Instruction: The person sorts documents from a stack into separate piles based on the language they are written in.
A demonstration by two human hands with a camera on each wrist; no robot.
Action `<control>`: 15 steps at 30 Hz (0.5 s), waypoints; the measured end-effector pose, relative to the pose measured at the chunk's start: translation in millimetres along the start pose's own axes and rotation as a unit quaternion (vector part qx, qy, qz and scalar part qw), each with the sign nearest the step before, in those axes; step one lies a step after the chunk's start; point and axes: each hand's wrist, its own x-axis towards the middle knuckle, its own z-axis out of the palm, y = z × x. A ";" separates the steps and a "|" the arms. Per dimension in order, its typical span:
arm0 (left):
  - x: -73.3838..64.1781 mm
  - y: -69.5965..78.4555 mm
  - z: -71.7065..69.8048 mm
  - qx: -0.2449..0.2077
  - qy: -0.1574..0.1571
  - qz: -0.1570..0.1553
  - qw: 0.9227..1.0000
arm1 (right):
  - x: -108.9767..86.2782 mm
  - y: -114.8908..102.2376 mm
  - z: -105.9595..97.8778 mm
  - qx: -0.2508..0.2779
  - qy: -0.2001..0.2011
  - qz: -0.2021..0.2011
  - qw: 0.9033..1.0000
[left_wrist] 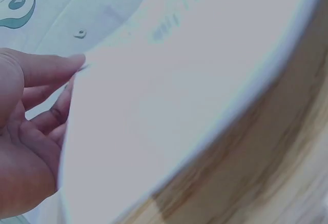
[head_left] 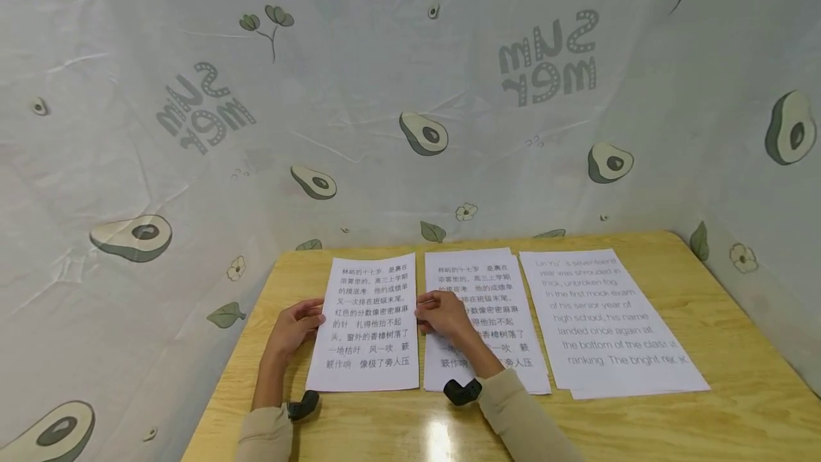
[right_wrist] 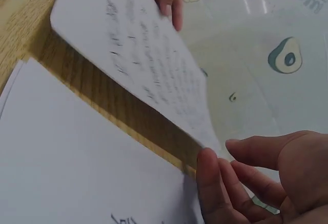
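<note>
A white sheet of paper [head_left: 363, 377] printed with Chinese characters stands between both hands on the left part of the table. My left hand [head_left: 291, 330] pinches its left edge, thumb at the border and fingers behind, as the left wrist view shows. At the opposite edge, the right hand [head_left: 444, 314] grips the sheet between thumb and fingers. Seen from the right wrist, the paper [right_wrist: 159, 70] is bowed and raised off the wood. That right hand also overlaps a middle stack of sheets [head_left: 436, 378] with the same Chinese text.
To the right lies a fanned stack of sheets [head_left: 641, 380] printed in English, slightly askew. All rest on a yellow wooden table [head_left: 372, 433]. A pale cloth [head_left: 359, 77] with avocado prints hangs behind. Each wrist carries a small black camera [head_left: 303, 405].
</note>
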 end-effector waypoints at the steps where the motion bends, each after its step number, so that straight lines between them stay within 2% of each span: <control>1: -1.1 0.1 -0.8 0.004 0.005 -0.002 1.000 | -1.2 -0.1 -1.2 -0.007 0.003 -0.005 1.000; 7: -11.9 8.0 -3.0 0.050 0.050 -0.007 0.997 | -10.8 -5.2 -17.4 -0.035 0.019 -0.036 0.999; 11: -16.8 12.9 2.3 0.055 0.056 0.002 0.997 | -17.9 -7.2 -33.9 -0.037 0.020 -0.035 0.998; 15: -20.2 15.9 15.2 0.052 0.049 0.007 0.997 | -24.7 -4.4 -51.1 -0.043 0.021 -0.030 0.998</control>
